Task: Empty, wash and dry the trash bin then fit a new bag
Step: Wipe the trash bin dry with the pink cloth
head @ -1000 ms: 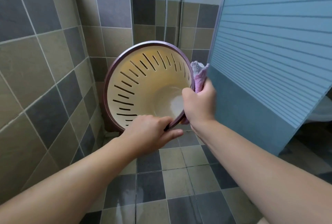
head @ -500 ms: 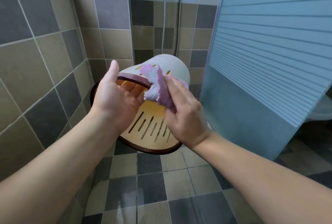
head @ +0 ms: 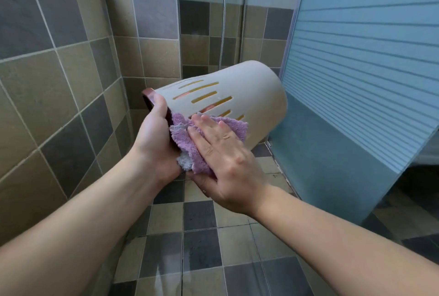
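1. The trash bin (head: 249, 96) is held in the air above the tiled floor (head: 202, 248), lying almost on its side. Its closed bottom points to the far right, toward the frosted glass door (head: 356, 82), and its dark red rim (head: 148, 96) points to the left. The wall of the bin is pale and has long slots, and nothing can be seen inside through them except the yellow inner colour.
2. The left hand (head: 154, 139) grasps the bin at the rim, with the thumb on the outer wall and the other fingers hidden on the inner side.
3. The right hand (head: 221, 153) lies flat with straight fingers and presses a purple cloth (head: 190, 139) against the near lower side of the bin. The cloth is between the palm and the plastic, just beside the left hand.
4. I judge that the drying step is in hand: the bin looks empty and washed, and the outside is being wiped. No new bag is in view.
5. The next move, I think, calls for sliding the cloth along the wall toward the bottom while the left hand turns the bin, so that every side meets the cloth.
6. The slots may hold water, so the cloth should pass over them with some pressure.
7. Around are the tiled walls (head: 59, 82) at the left and a shower hose (head: 223, 11) far behind.
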